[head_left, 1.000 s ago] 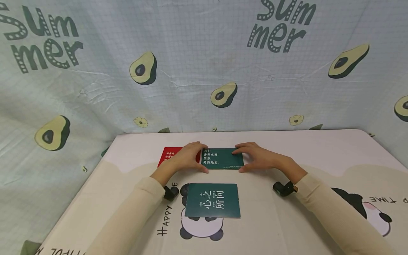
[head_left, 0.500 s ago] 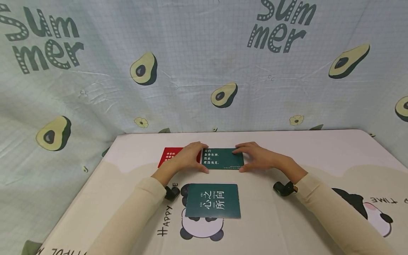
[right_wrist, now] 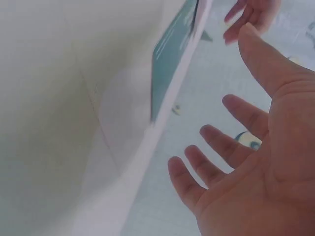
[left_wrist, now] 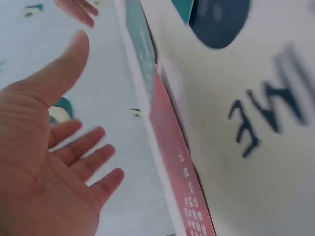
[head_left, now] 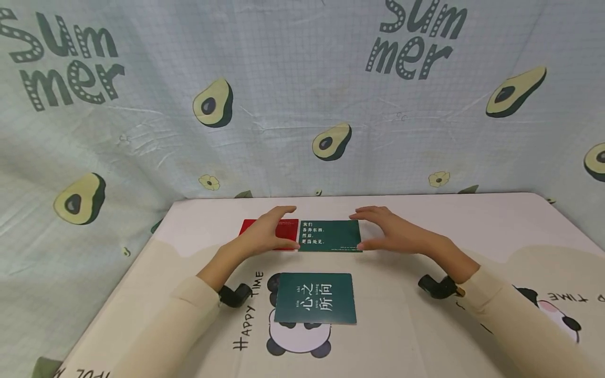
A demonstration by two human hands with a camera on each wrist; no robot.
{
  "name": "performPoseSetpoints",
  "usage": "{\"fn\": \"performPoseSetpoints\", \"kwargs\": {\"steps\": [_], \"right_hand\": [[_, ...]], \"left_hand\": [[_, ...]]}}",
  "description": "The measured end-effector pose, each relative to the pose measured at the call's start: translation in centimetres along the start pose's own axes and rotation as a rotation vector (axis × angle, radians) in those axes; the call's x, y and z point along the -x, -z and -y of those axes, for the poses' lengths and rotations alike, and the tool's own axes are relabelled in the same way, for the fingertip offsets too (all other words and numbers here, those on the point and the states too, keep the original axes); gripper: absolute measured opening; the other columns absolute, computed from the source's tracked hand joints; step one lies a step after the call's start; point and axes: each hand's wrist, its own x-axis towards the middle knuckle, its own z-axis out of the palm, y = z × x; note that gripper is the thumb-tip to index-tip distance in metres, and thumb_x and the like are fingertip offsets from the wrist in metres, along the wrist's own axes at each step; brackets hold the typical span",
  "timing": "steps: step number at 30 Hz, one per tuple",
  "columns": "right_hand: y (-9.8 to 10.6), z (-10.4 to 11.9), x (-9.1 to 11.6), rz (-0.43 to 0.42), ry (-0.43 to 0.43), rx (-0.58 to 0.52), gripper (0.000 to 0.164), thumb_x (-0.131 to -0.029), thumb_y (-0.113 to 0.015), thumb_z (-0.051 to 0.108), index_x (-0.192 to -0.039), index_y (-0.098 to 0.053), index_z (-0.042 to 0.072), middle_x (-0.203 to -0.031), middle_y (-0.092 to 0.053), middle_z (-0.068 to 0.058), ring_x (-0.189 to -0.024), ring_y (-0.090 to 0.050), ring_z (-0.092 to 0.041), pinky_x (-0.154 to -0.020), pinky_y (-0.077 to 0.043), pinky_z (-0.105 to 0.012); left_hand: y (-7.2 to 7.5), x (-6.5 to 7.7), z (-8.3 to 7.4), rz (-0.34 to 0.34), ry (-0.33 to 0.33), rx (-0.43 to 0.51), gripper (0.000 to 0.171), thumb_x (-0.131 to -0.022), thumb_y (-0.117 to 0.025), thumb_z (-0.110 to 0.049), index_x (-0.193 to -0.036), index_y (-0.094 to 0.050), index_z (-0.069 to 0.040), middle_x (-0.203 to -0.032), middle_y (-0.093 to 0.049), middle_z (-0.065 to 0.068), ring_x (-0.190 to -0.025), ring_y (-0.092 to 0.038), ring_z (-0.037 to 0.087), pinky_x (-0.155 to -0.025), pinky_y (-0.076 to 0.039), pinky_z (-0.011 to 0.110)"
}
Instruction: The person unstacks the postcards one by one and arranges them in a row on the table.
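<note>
Two cards lie side by side at the back of the table. The red card (head_left: 287, 231) is on the left, partly hidden behind my left hand (head_left: 262, 232). Beside it lies the green card (head_left: 333, 236), printed with white Chinese characters. My left hand is raised over the red card, thumb and fingers spread and nothing between them. Past the green card's right end hovers my right hand (head_left: 394, 231), its fingers apart and holding nothing. Both wrist views show the palms lifted off the cards. Closer to me lies a larger dark green card (head_left: 315, 297) with big white characters.
The tablecloth (head_left: 378, 325) carries printed pandas and lettering, and the larger card covers part of one panda. A fabric backdrop (head_left: 274, 68) with avocados hangs behind the table. A small black camera (head_left: 235, 295) is worn on the left wrist, another (head_left: 439, 287) on the right.
Both hands have let go of the green card and lifted, the left drawing back leftward and the right moving slightly right. More of the red card's right part shows. The cards stay in place.
</note>
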Motion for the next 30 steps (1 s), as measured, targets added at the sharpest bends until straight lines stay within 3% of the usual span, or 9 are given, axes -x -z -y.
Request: {"fn": "performPoseSetpoints", "kwargs": {"steps": [7, 13, 17, 23, 30], "right_hand": [[-0.3, 1.7, 2.2, -0.016, -0.015, -0.080, 0.073, -0.084, -0.070, 0.046, -0.145, -0.038, 0.020, -0.148, -0.035, -0.005, -0.127, -0.042, -0.032, -0.100, -0.039, -0.054], [-1.6, 3.4, 4.3, -0.032, 0.015, -0.098, 0.072, -0.084, -0.068, 0.049, -0.144, -0.040, 0.019, -0.145, -0.039, -0.003, -0.126, -0.044, -0.033, -0.099, -0.039, -0.054], [-2.6, 4.5, 5.5, -0.031, 0.030, -0.117, 0.072, -0.083, -0.068, 0.053, -0.143, -0.042, 0.021, -0.145, -0.040, -0.001, -0.132, -0.037, -0.029, -0.102, -0.037, -0.054], [-4.1, 5.6, 6.3, 0.009, 0.023, -0.170, 0.071, -0.082, -0.068, 0.055, -0.142, -0.043, 0.025, -0.146, -0.037, 0.001, -0.136, -0.031, -0.027, -0.103, -0.035, -0.055], [-5.6, 6.5, 6.7, 0.062, 0.049, -0.184, 0.075, -0.081, -0.069, 0.055, -0.143, -0.042, 0.024, -0.145, -0.036, 0.004, -0.135, -0.030, -0.020, -0.106, -0.034, -0.049]], "left_hand": [[-0.1, 4.3, -1.1, -0.086, 0.019, 0.039, 0.092, -0.072, -0.084, -0.031, -0.147, -0.034, -0.012, -0.145, -0.040, 0.012, -0.131, -0.038, 0.031, -0.095, -0.045, 0.051], [-0.9, 7.3, -2.4, -0.028, -0.030, 0.069, 0.094, -0.069, -0.086, -0.034, -0.145, -0.037, -0.012, -0.144, -0.042, 0.008, -0.131, -0.040, 0.029, -0.100, -0.041, 0.051], [-1.6, 9.0, -2.9, 0.025, -0.030, 0.121, 0.094, -0.066, -0.087, -0.031, -0.144, -0.039, -0.013, -0.142, -0.044, 0.007, -0.129, -0.040, 0.030, -0.100, -0.039, 0.055], [-2.8, 10.6, -3.0, 0.096, -0.019, 0.120, 0.096, -0.065, -0.088, -0.028, -0.145, -0.038, -0.011, -0.144, -0.041, 0.009, -0.132, -0.037, 0.031, -0.101, -0.039, 0.052], [-3.2, 10.9, -2.1, 0.164, -0.022, 0.115, 0.098, -0.066, -0.088, -0.028, -0.147, -0.035, -0.015, -0.150, -0.033, 0.005, -0.139, -0.026, 0.030, -0.105, -0.034, 0.050]]}}
